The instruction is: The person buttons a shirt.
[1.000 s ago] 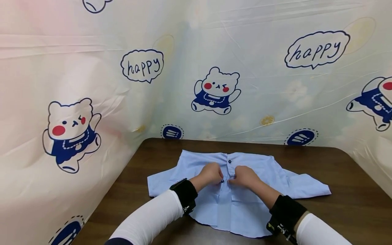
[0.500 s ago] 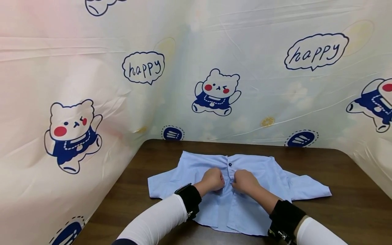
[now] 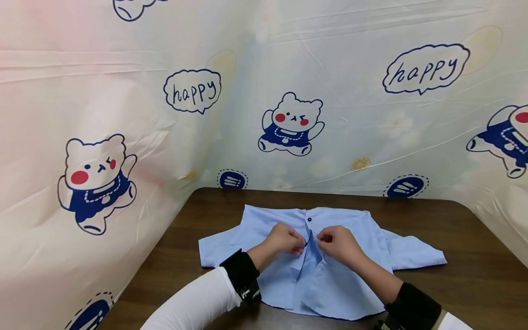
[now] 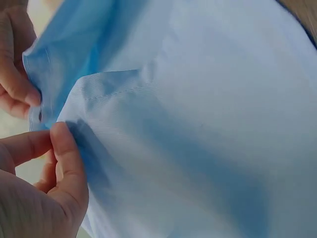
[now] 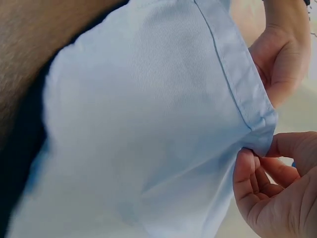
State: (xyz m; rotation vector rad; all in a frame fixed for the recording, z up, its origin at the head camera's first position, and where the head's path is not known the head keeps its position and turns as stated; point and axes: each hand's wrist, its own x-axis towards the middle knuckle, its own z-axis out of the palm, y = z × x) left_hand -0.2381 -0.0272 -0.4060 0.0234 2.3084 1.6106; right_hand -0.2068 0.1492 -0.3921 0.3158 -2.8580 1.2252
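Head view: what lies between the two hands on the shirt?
Between the left hand and right hand lies only the raised front edge of the light blue shirt, both hands pinching it; head view shows it.

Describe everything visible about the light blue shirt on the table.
The light blue shirt is a small, short-sleeved garment of thin woven cloth, lying front up on the dark wooden table, collar away from the person, sleeves spread to both sides. A dark button sits fastened near the collar. Below it the front placket gapes open, its edges lifted. The left hand pinches one front edge, the right hand pinches the other. The hem curves near the table's front edge.
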